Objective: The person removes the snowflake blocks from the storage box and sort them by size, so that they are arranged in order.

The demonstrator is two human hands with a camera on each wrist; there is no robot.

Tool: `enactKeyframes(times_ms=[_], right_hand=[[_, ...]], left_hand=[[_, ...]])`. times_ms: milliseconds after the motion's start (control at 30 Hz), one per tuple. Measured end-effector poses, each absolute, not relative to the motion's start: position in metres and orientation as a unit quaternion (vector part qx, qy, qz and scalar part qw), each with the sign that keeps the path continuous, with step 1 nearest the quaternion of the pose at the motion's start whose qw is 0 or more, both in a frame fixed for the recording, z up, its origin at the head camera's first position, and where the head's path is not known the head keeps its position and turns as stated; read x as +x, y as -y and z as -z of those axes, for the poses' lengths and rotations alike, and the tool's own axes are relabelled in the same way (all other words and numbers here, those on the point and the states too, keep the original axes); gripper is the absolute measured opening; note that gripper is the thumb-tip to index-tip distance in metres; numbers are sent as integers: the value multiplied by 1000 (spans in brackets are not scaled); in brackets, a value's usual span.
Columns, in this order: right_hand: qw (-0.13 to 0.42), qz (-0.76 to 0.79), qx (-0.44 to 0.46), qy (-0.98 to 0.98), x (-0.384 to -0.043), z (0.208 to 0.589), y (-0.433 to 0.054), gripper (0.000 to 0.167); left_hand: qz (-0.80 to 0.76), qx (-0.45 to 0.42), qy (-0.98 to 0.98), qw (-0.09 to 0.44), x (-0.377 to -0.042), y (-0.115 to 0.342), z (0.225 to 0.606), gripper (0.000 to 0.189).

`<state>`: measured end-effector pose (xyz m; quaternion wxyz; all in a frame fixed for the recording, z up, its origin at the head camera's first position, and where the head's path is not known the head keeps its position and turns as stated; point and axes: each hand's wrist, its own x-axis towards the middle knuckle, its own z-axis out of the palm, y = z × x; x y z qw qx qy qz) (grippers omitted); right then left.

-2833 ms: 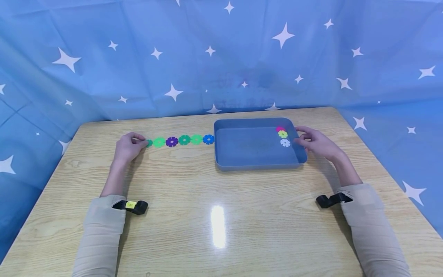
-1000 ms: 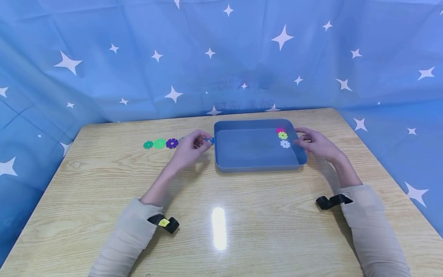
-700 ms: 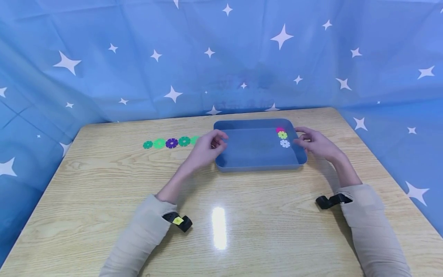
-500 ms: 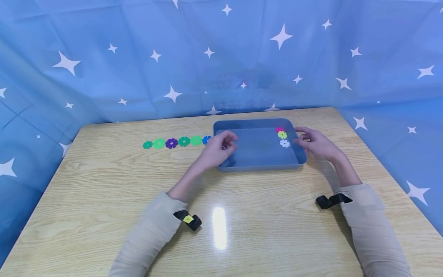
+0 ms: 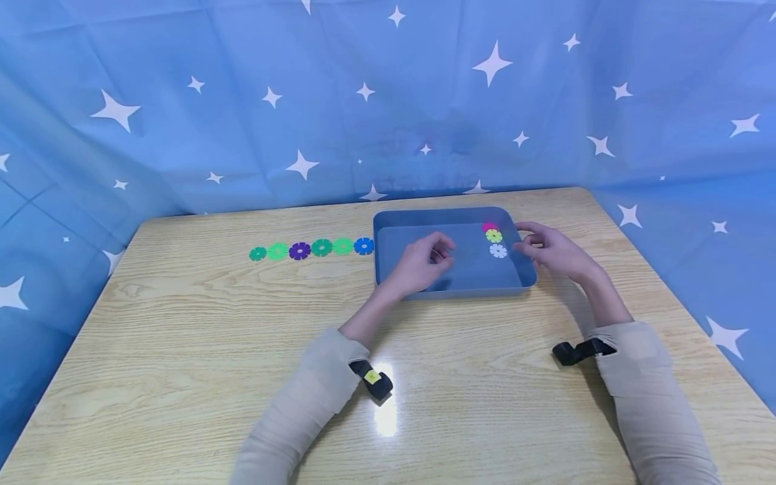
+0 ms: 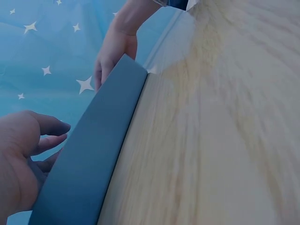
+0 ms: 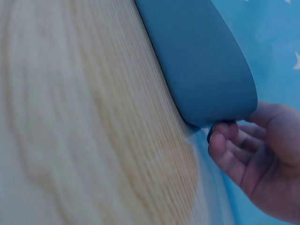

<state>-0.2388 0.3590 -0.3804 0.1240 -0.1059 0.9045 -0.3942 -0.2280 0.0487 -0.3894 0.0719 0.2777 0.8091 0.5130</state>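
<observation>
A grey-blue tray (image 5: 456, 292) lies on the wooden table. Inside it, near the right wall, are three flower-shaped plastic discs: pink (image 5: 488, 227), yellow-green (image 5: 494, 236) and white (image 5: 498, 250). My left hand (image 5: 418, 266) hovers over the tray's middle, fingers loosely bent, with nothing seen between them. In the left wrist view, the tray's front wall (image 6: 93, 150) hides part of its fingertips. At the tray's right end, my right hand (image 5: 554, 250) holds the wall; the right wrist view shows its bent fingers (image 7: 227, 154) against the outside and the thumb at the rim.
Left of the tray runs a row of notched discs: teal (image 5: 257, 254), light green (image 5: 278, 251), purple (image 5: 300, 251), dark green (image 5: 322, 247), light green (image 5: 343, 246) and blue (image 5: 364, 246). The blue one lies close to the tray. A blue starry cloth (image 5: 242, 135) hangs behind the table.
My left hand has gone from the teal disc at the row's left end, past the blue disc, rightward to above the tray. The row is uncovered again. My right hand stays at the tray.
</observation>
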Motion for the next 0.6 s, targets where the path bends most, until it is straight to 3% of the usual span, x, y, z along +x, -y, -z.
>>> enactKeyframes(times_ms=[600], right_hand=[[119,400,-102,-903,-238,382,-359,59]], left_hand=[[-504,281,-812,90,-236,-105,392,25]])
